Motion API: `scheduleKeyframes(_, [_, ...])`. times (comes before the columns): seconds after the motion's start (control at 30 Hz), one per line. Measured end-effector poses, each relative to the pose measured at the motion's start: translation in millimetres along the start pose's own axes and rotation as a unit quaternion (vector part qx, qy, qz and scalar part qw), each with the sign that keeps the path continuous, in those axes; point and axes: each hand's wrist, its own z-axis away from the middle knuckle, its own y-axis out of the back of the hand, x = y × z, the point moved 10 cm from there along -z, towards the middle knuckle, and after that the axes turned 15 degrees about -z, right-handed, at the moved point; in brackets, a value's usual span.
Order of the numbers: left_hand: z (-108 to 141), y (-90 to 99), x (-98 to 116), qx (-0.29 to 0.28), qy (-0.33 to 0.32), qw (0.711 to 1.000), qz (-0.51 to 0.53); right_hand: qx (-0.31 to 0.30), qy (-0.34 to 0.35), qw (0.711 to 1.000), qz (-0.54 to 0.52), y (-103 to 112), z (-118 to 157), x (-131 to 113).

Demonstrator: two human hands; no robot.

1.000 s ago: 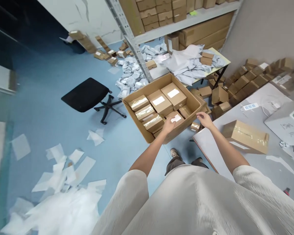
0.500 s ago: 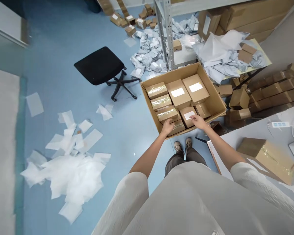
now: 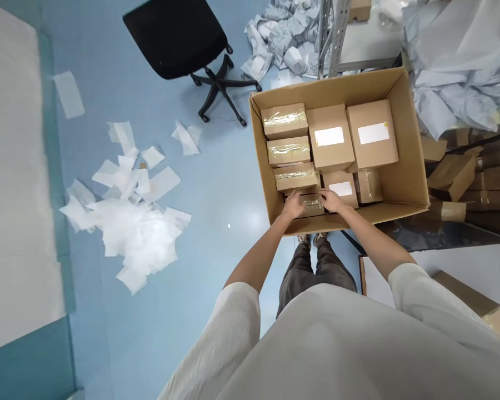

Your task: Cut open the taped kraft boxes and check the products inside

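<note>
An open brown cardboard carton (image 3: 337,89) lies on the floor below me, packed with smaller boxes. My left hand (image 3: 294,205) and my right hand (image 3: 331,200) close on opposite ends of a small tape-wrapped box (image 3: 311,205) at the carton's near side. Beyond it lie several similar taped boxes, including one (image 3: 296,176) touching my hands' side of the row. Two larger boxes with white labels (image 3: 330,138) (image 3: 372,133) fill the far half. A labelled box (image 3: 340,188) and a taped box (image 3: 369,186) sit near my right hand.
A black office chair (image 3: 175,39) stands beyond the carton, and white paper scraps (image 3: 133,222) lie on the blue floor to its left. Crumpled grey mailers (image 3: 454,72) heap up at the far right, beside a metal shelf upright (image 3: 335,33). My feet stand just below the carton's near wall.
The view has tilted further down over the carton. My hands have come closer together, and the small taped box between them now sits lower, inside the carton's near side.
</note>
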Motion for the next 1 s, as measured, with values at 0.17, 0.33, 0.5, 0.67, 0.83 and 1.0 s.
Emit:
scheduleKeyframes(0.17, [-26,-5.0,2,0.010,-0.014,0.999,-0.040,-0.016,-0.014,1.000,0.001,-10,-11,22])
scheduleKeyframes(0.33, [-26,-21.1,-6,-0.019,0.015,0.998,-0.061,-0.031,-0.024,0.999,0.014,-12,-19,25])
scheduleKeyframes(0.5, [-10,-42.7,-6,-0.064,0.012,0.994,-0.083,-0.007,-0.037,0.999,-0.007,-10,-21,22])
scheduleKeyframes(0.67, [-5,-38.2,-6,-0.072,0.007,0.993,-0.091,0.003,0.063,0.994,0.091,-7,-28,-9])
scheduleKeyframes(0.83, [2,-37.7,-3,-0.106,-0.005,0.972,-0.209,-0.045,0.148,0.951,0.267,-29,-41,-37])
scheduleKeyframes(1.0, [6,-40.6,2,-0.112,-0.016,0.959,-0.260,-0.020,0.159,0.944,0.289,-40,-51,-45])
